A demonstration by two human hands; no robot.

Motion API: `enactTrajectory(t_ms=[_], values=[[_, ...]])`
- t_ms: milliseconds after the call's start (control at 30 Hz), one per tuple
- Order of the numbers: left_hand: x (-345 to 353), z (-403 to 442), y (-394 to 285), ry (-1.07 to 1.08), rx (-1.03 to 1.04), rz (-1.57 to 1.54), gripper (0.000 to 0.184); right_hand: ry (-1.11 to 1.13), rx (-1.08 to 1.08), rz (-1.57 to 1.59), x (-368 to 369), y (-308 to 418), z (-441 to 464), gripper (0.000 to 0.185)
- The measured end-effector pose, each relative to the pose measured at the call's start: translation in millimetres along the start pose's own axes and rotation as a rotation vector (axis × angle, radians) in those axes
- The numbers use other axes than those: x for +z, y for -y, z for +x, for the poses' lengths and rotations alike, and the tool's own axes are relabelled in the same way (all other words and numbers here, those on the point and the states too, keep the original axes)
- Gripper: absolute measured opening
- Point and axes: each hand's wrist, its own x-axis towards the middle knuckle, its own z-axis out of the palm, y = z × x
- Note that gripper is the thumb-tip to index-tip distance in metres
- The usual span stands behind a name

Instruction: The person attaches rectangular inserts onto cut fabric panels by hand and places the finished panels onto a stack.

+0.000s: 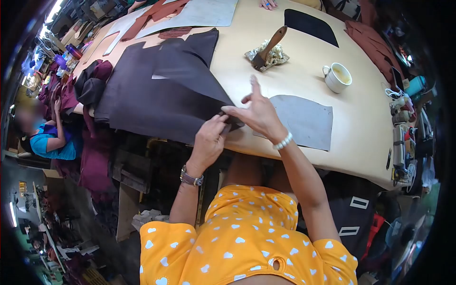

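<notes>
A large dark brown sheet of fabric or leather (pixel 161 102) covers the left part of the table, its near right corner lifted and bent. My left hand (pixel 210 138), with a watch on the wrist, pinches that corner at the table's front edge. Just to the right is my right hand (pixel 259 114), wearing a beaded bracelet. Its index finger points up and its thumb reaches to the same corner; the fingers are apart. Beside and partly behind this hand lies a grey curved-top piece (pixel 306 123), flat on the table.
A wooden-handled brush (pixel 270 47) rests on a crumpled, crusted holder (pixel 280 58). A white cup (pixel 338 78) holds something yellowish. A black curved piece (pixel 311 27) lies at the back, near another person's hand (pixel 268 4). At left sits a person in blue (pixel 54 142) beside maroon cloth (pixel 97 166).
</notes>
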Motion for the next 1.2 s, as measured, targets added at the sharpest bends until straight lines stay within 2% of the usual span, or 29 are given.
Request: enactTrajectory(t_ms=[67, 167, 200, 300, 333, 467, 567, 600, 733, 967, 1067, 1200], values=[[5.4, -4.6, -3.4, 0.03, 0.038, -0.018, 0.014, 0.083, -0.06, -0.146, 7.4, 7.3, 19.1, 0.099], [17.1, -12.0, -7.5, 0.081, 0.069, -0.04, 0.007, 0.088, -0.074, -0.343, 15.8, 13.9, 33.6, 0.087], [21.1, -14.0, -10.3, 0.109, 0.094, -0.019, 0.007, -0.057, -0.099, -0.34, 22.1, 9.9, 38.2, 0.077], [33.9, -19.1, -25.1, 0.173, 0.146, -0.023, 0.008, -0.225, -0.004, -0.281, 19.2, -3.6, 54.8, 0.072], [37.7, -19.4, -33.0, 0.182, 0.156, -0.035, 0.009, -0.361, -0.106, -0.258, 18.5, -15.5, 59.2, 0.068], [64.2, -27.0, -61.6, 0.287, 0.26, -0.139, 0.013, -0.472, 0.049, -0.293, -18.1, -49.9, 46.5, 0.065], [77.8, -29.8, -91.3, 0.436, 0.359, -0.243, 0.017, -0.511, 0.002, -0.17, -56.2, -90.9, 14.2, 0.058], [79.3, -30.2, -98.3, 0.468, 0.404, -0.26, 0.026, -0.522, -0.015, -0.18, -69.0, -104.4, 2.0, 0.059], [65.2, -9.1, -101.3, 0.438, 0.4, -0.287, 0.04, -0.546, 0.002, -0.249, -119.5, -150.1, -44.8, 0.066], [65.9, 13.1, -55.1, 0.311, 0.191, 0.136, 0.045, -0.586, 0.111, -0.344, -165.3, -189.1, -78.5, 0.066], [66.2, 16.7, -47.5, 0.295, 0.171, 0.229, 0.048, -0.589, 0.093, -0.387, -177.7, -196.2, -83.4, 0.068], [70.2, 17.8, -47.2, 0.311, 0.156, 0.251, 0.048, -0.583, 0.216, -0.518, -192.3, -206.8, -84.7, 0.069]])
